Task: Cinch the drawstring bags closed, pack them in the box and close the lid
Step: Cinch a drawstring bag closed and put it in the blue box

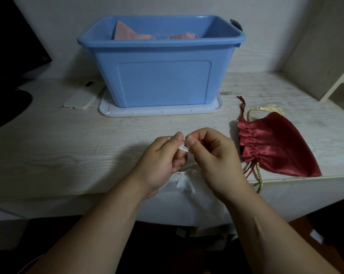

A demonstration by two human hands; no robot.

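A white sheer drawstring bag (195, 194) hangs over the table's front edge, its neck gathered just below my hands. My left hand (161, 157) and my right hand (214, 157) both pinch its white drawstring (183, 148) between thumb and fingers, close together above the neck. A dark red satin drawstring bag (274, 147) with a gold cord lies flat on the table to the right, its mouth gathered. The blue plastic box (161, 76) stands open behind, with pink bags (127, 32) inside. The box stands on its white lid (159, 111).
A white phone (82, 97) lies left of the lid. A dark monitor (11, 42) stands at the far left. A beige panel (321, 46) rises at the right. The light wood table (68, 147) stretches left of my hands.
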